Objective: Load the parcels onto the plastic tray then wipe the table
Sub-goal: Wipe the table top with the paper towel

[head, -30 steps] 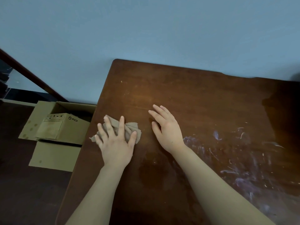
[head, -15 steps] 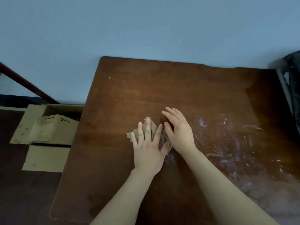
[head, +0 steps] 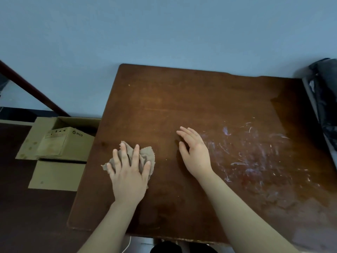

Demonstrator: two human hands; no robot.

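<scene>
Cloth [head: 146,155] on table [head: 182,99] beneath left hand [head: 127,179], fingers [head: 135,156] flat, splayed; right hand [head: 197,157] open-palmed, fingers straight, loose.

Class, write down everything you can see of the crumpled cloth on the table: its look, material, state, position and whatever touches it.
The crumpled grey-beige fabric cloth looks soft and thin, with frayed edges. It lies bunched on the dark brown wooden table, near its left edge. The left hand presses on it with spread, straight fingers; a ragged corner pokes out left of the hand. The right hand does not touch it.
</scene>
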